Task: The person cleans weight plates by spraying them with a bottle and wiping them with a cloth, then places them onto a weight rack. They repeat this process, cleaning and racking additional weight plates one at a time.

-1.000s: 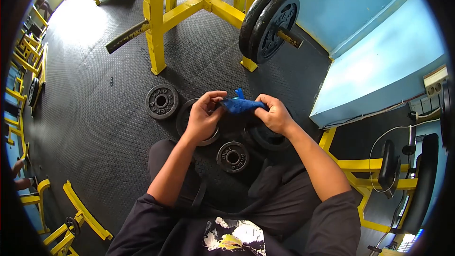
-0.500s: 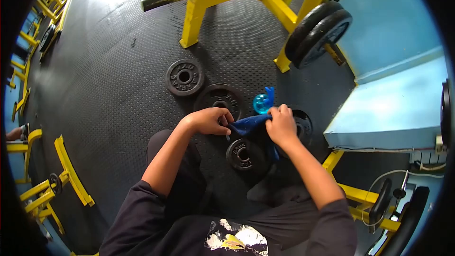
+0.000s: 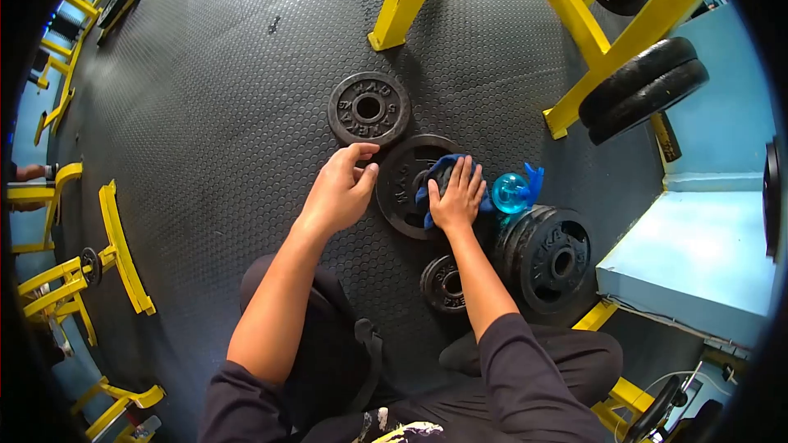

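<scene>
My right hand (image 3: 457, 197) lies flat with its fingers stretched over a blue cloth (image 3: 432, 189), pressing it on a large black weight plate (image 3: 396, 186) on the floor. My left hand (image 3: 343, 184) is just left of that plate, fingers apart and slightly curled, holding nothing. A smaller plate (image 3: 369, 109) lies beyond, against the large plate's upper left. To the right of the cloth is a blue spray bottle (image 3: 510, 193), beside several stacked plates (image 3: 554, 261). Nearer my lap, small plates (image 3: 446, 283) are partly hidden by my right forearm.
A yellow rack (image 3: 398, 4) stands ahead, bearing black plates (image 3: 644, 89) on its right side. At the right is a light-blue wall ledge (image 3: 689, 275). More yellow equipment (image 3: 123, 246) stands at the left. My bent legs frame the near floor.
The cloth was held up between both hands; now it is down on the large plate under my right hand. My left hand has let go of it. The camera view has shifted.
</scene>
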Demonstrator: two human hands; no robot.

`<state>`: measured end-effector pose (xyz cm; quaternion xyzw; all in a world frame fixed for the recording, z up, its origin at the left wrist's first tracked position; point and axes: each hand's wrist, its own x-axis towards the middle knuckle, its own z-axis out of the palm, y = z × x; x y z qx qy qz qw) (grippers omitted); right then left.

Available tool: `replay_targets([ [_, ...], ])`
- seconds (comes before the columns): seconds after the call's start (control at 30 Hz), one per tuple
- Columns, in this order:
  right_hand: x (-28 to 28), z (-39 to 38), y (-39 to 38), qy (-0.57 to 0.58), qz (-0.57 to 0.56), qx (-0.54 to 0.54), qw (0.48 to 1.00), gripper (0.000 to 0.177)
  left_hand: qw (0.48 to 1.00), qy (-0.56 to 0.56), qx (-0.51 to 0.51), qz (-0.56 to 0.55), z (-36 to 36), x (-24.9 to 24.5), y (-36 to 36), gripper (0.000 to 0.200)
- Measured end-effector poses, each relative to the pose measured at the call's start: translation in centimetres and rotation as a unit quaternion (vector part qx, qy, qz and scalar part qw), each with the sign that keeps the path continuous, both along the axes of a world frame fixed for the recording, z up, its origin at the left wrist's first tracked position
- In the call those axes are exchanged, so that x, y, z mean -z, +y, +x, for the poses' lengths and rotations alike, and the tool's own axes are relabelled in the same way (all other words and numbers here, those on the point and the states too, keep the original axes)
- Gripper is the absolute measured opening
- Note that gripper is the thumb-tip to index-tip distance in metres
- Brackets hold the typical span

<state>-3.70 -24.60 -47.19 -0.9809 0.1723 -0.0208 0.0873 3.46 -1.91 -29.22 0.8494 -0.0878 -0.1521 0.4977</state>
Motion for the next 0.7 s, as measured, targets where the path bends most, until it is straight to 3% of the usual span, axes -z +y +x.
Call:
replay_targets([
  [0.27, 0.7, 4.2, 6.2, -0.04, 0.073, -0.157, 0.984, 0.081, 0.998, 0.012, -0.013, -0.068, -0.2, 0.8, -3.4, 0.029],
  [0.4, 0.3, 0.4, 7.5, -0.045, 0.119, -0.212, 0.969, 0.083, 0.996, 0.021, -0.024, -0.084, 0.5, 2.3, -4.3, 0.027],
  [0.53, -3.0, -5.2, 4.8, 0.056, 0.174, -0.303, 0.935, 0.084, 0.983, 0.056, -0.077, -0.16, 2.0, 2.8, -4.4, 0.026],
  [0.7, -3.4, -8.2, 2.4, 0.067, 0.124, -0.353, 0.925, 0.076, 0.964, 0.098, -0.128, -0.211, 2.3, 2.1, -3.6, 0.027],
])
